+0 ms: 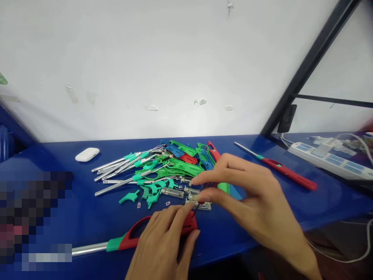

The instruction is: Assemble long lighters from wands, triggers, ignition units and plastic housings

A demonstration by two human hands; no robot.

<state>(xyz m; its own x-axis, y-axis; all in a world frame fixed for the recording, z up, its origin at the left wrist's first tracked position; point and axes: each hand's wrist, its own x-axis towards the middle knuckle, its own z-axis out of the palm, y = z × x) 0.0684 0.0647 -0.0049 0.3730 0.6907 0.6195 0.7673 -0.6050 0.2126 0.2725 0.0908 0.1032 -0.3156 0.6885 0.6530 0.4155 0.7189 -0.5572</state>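
Observation:
My left hand (167,237) is closed over the handle of a red utility lighter (129,242) lying at the table's front edge. Its green collar and metal tube point left. Between thumb and fingers, my right hand (247,198) pinches a small screwdriver (196,211). The thin shaft slants down to the butt end of the red handle; whether the tip sits in a screw I cannot tell. Most of the screwdriver's grip is hidden by the fingers. Just beyond my hands lie clear fuel tanks (172,193) and teal triggers (129,197).
Behind them is a heap of green handle shells (183,168), with blue and red ones, and several metal lighter tubes (116,165). A second red lighter (287,173) lies right. A white earbud case (87,154) is at left, a power strip (332,159) at far right.

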